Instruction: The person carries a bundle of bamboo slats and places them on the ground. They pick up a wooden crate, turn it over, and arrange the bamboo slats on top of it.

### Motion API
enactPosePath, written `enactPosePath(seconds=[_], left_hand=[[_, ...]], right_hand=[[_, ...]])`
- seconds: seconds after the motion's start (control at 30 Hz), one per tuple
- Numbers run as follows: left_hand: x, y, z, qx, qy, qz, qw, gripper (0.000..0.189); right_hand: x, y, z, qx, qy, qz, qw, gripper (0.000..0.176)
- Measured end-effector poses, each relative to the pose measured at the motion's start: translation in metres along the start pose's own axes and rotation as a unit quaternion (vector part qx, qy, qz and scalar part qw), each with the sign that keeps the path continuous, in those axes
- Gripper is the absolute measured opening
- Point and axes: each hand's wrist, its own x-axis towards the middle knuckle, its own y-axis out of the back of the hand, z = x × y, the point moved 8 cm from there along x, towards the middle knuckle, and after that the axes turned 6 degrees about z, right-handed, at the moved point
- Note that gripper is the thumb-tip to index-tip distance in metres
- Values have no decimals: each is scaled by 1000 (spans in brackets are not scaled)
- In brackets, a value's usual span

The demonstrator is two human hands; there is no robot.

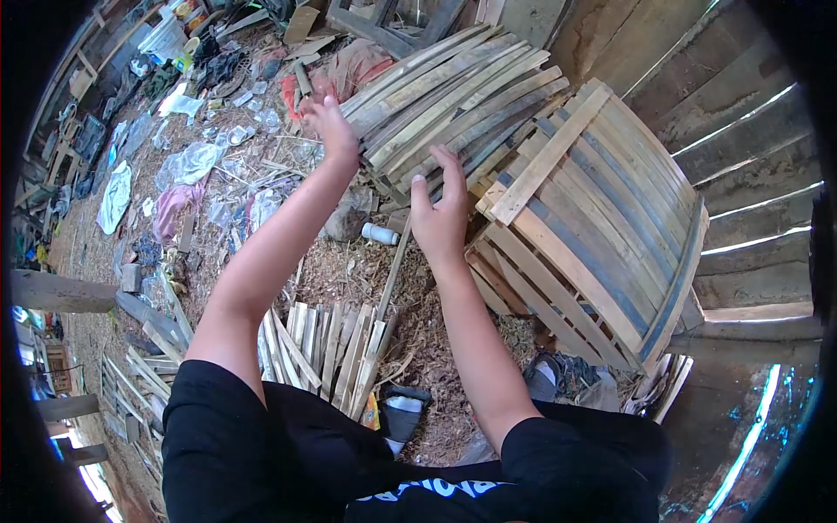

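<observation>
My left hand (pixel 331 129) is raised at the left end of a stack of thin wooden slats (pixel 453 87), its fingers apart. A short brownish stick-like piece (pixel 302 79) shows just beyond its fingertips. My right hand (pixel 440 205) is at the near side of the same stack, thumb and fingers spread with nothing between them. The slats lie side by side in a curved bundle. Right of them stands a slatted wooden crate (pixel 602 218), tilted, with pale and dark boards.
Loose wooden strips (pixel 336 349) lie in front of my body. A white bottle (pixel 380 234) is on the debris-covered ground below my hands. Plastic bags (pixel 187 166) and a pink cloth (pixel 177 209) are scattered at left. A plank wall (pixel 741 148) rises on the right.
</observation>
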Motion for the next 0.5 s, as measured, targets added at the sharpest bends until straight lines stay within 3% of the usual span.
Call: enactPosePath(seconds=[0.17, 0.4, 0.5], left_hand=[[1, -3, -2, 19, -25, -19, 999, 81], [-38, 33, -33, -68, 20, -9, 997, 74], [-64, 26, -19, -124, 65, -23, 990, 75]], right_hand=[[-5, 7, 1, 1, 2, 3, 1000, 41], [-11, 15, 5, 26, -13, 17, 999, 40], [-14, 17, 10, 21, -29, 21, 999, 40]])
